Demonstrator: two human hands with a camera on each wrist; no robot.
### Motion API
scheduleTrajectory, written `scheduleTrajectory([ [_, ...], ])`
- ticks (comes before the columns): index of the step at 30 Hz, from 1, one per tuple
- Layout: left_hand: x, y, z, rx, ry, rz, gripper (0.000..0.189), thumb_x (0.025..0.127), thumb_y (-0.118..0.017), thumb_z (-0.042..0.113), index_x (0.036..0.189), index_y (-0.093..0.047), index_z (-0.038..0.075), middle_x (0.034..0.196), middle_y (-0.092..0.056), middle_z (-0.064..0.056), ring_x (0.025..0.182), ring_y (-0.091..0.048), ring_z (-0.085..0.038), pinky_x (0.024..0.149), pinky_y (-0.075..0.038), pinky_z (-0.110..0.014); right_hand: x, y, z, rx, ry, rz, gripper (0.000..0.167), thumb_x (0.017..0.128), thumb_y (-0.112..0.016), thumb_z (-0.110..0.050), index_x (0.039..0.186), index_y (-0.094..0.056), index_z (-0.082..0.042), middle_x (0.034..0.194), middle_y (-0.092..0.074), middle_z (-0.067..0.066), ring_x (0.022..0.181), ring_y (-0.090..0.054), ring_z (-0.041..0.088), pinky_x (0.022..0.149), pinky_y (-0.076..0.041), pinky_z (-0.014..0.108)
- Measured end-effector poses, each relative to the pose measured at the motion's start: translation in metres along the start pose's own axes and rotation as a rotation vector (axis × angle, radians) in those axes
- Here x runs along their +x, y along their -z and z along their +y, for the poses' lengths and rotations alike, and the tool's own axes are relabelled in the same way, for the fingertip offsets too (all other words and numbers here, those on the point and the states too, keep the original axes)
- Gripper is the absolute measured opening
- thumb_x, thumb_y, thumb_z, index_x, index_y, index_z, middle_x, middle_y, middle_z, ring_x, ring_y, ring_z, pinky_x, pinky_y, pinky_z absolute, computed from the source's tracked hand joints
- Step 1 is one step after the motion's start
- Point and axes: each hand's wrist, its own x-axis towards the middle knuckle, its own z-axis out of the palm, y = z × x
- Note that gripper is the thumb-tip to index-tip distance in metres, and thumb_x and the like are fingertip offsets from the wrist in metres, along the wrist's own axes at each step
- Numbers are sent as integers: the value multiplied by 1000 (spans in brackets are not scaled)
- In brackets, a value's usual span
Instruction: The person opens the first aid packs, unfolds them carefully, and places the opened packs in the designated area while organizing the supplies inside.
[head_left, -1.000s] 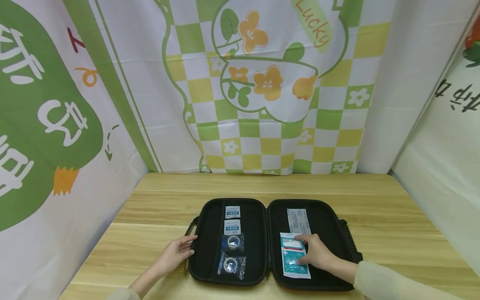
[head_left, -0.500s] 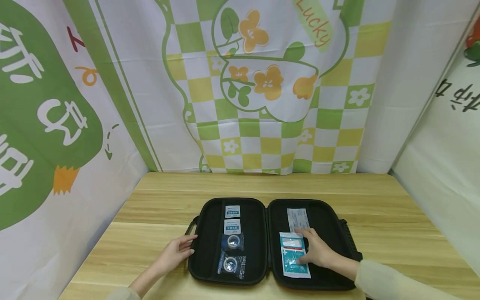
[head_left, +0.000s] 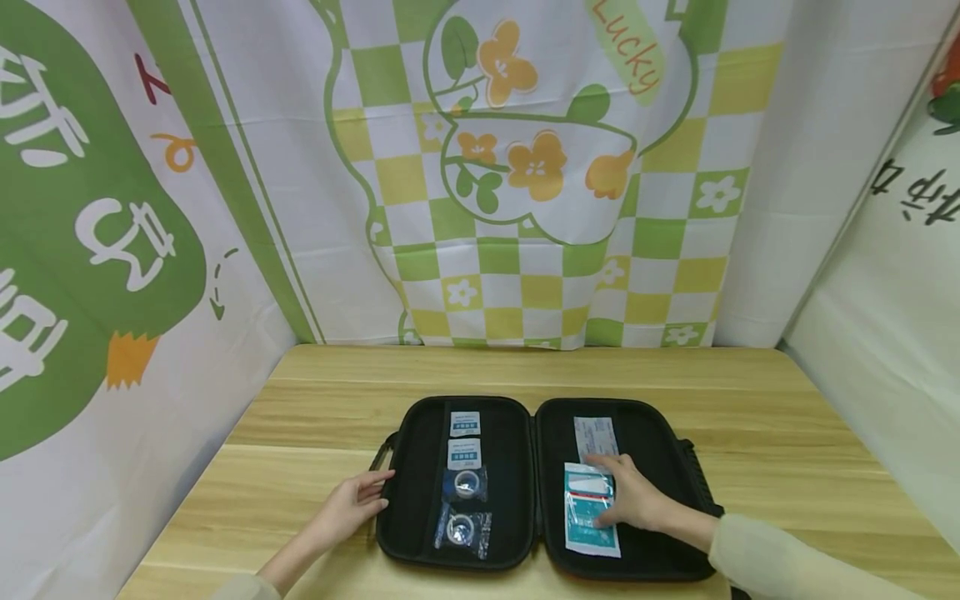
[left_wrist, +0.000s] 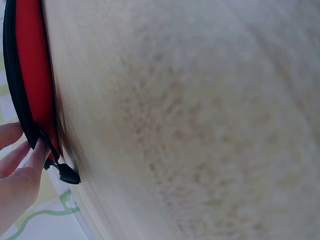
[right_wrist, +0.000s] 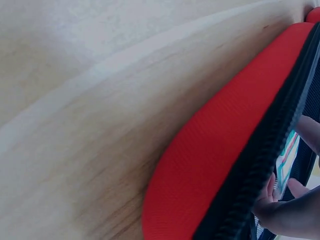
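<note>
A black-lined zip case (head_left: 516, 482) with a red outer shell lies open on the table. My right hand (head_left: 641, 500) is over its right half, thumb and fingers spread and touching a teal and white sealed packet (head_left: 582, 537). A fingertip sits at the packet's top edge, next to a pale printed packet (head_left: 595, 433). My left hand (head_left: 348, 510) touches the case's left rim with relaxed fingers; in the left wrist view its fingers (left_wrist: 34, 159) are at the zip edge of the red side (left_wrist: 34, 65).
In the left half lie two small white and blue sachets (head_left: 464, 454) and two clear-wrapped tape rolls (head_left: 461, 529). A black handle (head_left: 384, 452) is at the case's left side. The wooden table (head_left: 315, 392) meets a printed curtain (head_left: 555, 292) at the back.
My right fingers have slid toward the packet's top edge, and the packet has shifted slightly to the right. The left hand and the case have stayed in place.
</note>
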Motion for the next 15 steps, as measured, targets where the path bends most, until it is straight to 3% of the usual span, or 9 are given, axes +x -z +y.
scheduleTrajectory([
  [4,0,0,0,-4,2,1,42,83,-56,2,122,-45,-10,124,-37,-37,108,-45,-46,85,-45,-37,0,2,4,29,55,-19,69,52,-83,-7,114,-53,0,96,-45,15,82,-45,22,69,-45,36],
  [8,0,0,0,-8,2,3,42,83,-56,1,122,-45,-10,124,-37,-37,108,-45,-46,85,-45,-37,0,4,9,91,87,-35,56,57,-79,-1,108,-56,4,85,-47,9,70,-43,18,54,-40,23],
  [15,0,0,1,-1,-4,6,41,83,-56,0,121,-45,-11,124,-38,-37,108,-45,-46,84,-45,-37,-3,10,8,218,22,-47,50,62,-73,4,109,-55,8,83,-53,9,67,-51,17,55,-46,24],
])
